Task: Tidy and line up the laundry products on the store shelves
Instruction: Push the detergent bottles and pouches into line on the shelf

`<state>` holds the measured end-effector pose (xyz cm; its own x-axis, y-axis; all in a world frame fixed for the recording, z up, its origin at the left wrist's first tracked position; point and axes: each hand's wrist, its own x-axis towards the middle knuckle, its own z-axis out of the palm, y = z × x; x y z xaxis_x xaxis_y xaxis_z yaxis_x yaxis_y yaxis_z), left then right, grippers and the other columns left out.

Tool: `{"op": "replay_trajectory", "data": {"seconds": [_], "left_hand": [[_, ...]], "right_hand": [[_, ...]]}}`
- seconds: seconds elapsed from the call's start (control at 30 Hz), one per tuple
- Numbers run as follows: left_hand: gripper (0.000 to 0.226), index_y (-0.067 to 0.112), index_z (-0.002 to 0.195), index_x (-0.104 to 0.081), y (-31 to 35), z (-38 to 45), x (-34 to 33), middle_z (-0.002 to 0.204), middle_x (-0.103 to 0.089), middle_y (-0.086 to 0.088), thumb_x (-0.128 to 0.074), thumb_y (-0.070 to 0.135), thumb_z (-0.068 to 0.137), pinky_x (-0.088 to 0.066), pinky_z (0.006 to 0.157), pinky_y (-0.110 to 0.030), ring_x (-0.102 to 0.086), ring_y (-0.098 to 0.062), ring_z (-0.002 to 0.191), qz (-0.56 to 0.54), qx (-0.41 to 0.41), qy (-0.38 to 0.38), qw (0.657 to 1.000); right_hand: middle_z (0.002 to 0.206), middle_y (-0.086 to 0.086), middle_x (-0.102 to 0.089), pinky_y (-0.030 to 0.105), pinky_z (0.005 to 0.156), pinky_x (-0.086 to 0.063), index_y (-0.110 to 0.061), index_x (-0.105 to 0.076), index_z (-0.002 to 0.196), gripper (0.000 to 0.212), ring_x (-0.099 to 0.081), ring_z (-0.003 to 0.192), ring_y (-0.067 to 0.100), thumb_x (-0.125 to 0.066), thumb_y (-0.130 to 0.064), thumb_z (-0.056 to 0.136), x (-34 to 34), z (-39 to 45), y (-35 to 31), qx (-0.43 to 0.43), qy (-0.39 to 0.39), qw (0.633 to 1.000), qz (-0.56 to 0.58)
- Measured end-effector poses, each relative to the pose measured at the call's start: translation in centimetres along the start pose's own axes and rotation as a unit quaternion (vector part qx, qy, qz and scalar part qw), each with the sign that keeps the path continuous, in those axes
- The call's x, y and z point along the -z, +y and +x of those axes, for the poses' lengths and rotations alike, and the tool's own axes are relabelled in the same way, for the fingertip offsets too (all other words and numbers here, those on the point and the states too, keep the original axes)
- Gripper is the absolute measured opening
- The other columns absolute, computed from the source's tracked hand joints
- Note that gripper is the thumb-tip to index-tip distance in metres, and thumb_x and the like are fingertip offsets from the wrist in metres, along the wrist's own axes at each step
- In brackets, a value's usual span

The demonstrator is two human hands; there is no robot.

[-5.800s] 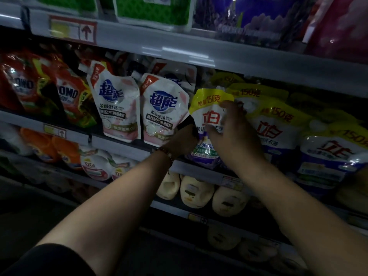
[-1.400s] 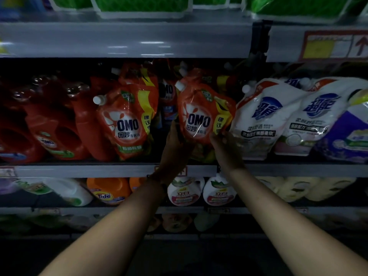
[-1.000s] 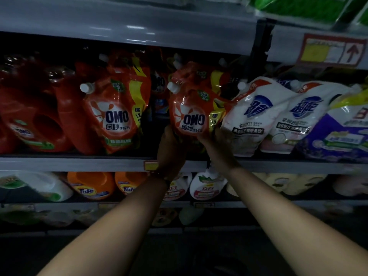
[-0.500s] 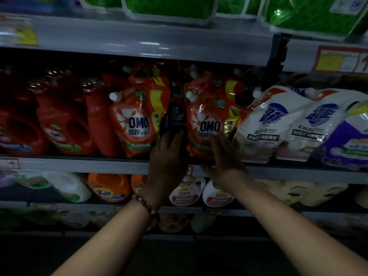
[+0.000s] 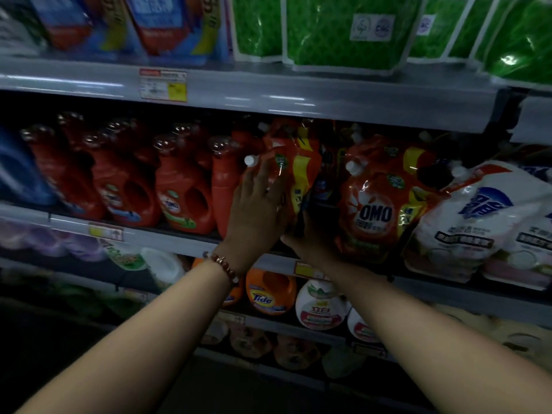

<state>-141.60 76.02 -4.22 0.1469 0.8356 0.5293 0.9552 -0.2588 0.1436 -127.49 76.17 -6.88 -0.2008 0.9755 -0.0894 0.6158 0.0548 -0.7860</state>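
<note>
Two red-orange OMO refill pouches stand on the middle shelf (image 5: 167, 238). My left hand (image 5: 257, 210) lies flat on the front of the left OMO pouch (image 5: 300, 162), fingers spread and straight, just below its white cap. At the same pouch's lower right edge is my right hand (image 5: 312, 243); its fingers reach into the dark gap beside the pouch and are hidden. The right OMO pouch (image 5: 378, 204) stands untouched, leaning a little against a white pouch.
Red OMO bottles (image 5: 182, 198) fill the shelf to the left, close against the left pouch. White and blue pouches (image 5: 472, 222) crowd the right. Green packs (image 5: 343, 31) sit on the shelf above. An orange Tide bottle (image 5: 268, 291) and white bottles stand below.
Both hands left the right OMO pouch and went to the left one. My left hand rose onto its front. The view shifted left.
</note>
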Motion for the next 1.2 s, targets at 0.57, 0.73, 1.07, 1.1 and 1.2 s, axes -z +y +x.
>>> {"op": "replay_trajectory", "data": {"seconds": [0.57, 0.73, 1.07, 1.1, 1.2], "left_hand": [[0.085, 0.027, 0.159, -0.002, -0.2, 2.3, 0.0, 0.136, -0.048, -0.024, -0.055, 0.033, 0.092, -0.050, 0.072, -0.044, -0.058, -0.042, 0.102, -0.015, 0.021, -0.027, 0.999], [0.059, 0.021, 0.155, -0.022, -0.7, 4.3, 0.0, 0.093, -0.070, -0.014, -0.045, 0.032, 0.101, -0.051, 0.060, -0.038, -0.066, -0.036, 0.073, -0.042, 0.030, -0.014, 0.999], [0.016, 0.011, 0.100, -0.060, -1.7, 4.9, -0.2, 0.086, -0.066, -0.005, -0.048, 0.021, 0.102, -0.053, 0.068, -0.044, -0.062, -0.026, 0.078, -0.313, 0.149, 0.078, 0.935], [0.015, 0.011, 0.098, -0.059, -1.8, 4.8, -0.1, 0.085, -0.066, -0.006, -0.049, 0.021, 0.102, -0.053, 0.069, -0.044, -0.063, -0.026, 0.077, -0.340, 0.157, 0.076, 0.924], [0.012, 0.016, 0.091, -0.057, -1.9, 5.1, 0.2, 0.083, -0.068, -0.008, -0.050, 0.020, 0.100, -0.054, 0.074, -0.046, -0.065, -0.026, 0.078, -0.382, 0.174, 0.075, 0.905]], "right_hand": [[0.112, 0.009, -0.059, 0.025, 0.079, -0.035, -0.009, -0.058, 0.127, 0.030, -0.057, 0.107, 0.029, -0.040, -0.017, 0.103, -3.3, 2.0, 1.4, -0.084, 0.145, 0.981, 0.098], [0.100, 0.010, -0.064, 0.025, 0.070, -0.037, -0.008, -0.065, 0.113, 0.024, -0.053, 0.080, 0.016, -0.047, -0.018, 0.101, -2.4, 2.1, 1.8, -0.048, 0.147, 0.984, 0.083], [0.111, 0.018, -0.066, 0.031, 0.080, -0.039, -0.002, -0.063, 0.118, 0.033, -0.059, 0.107, 0.032, -0.044, -0.024, 0.103, -3.7, 2.1, 3.4, -0.059, 0.175, 0.982, -0.037], [0.111, 0.018, -0.065, 0.034, 0.082, -0.040, -0.002, -0.063, 0.117, 0.033, -0.059, 0.107, 0.032, -0.042, -0.023, 0.103, -3.9, 2.3, 3.6, -0.066, 0.184, 0.979, -0.057], [0.105, 0.019, -0.064, 0.031, 0.076, -0.035, 0.000, -0.062, 0.110, 0.032, -0.059, 0.101, 0.032, -0.039, -0.020, 0.104, -4.1, 2.7, 4.0, -0.073, 0.193, 0.974, -0.089]]}}
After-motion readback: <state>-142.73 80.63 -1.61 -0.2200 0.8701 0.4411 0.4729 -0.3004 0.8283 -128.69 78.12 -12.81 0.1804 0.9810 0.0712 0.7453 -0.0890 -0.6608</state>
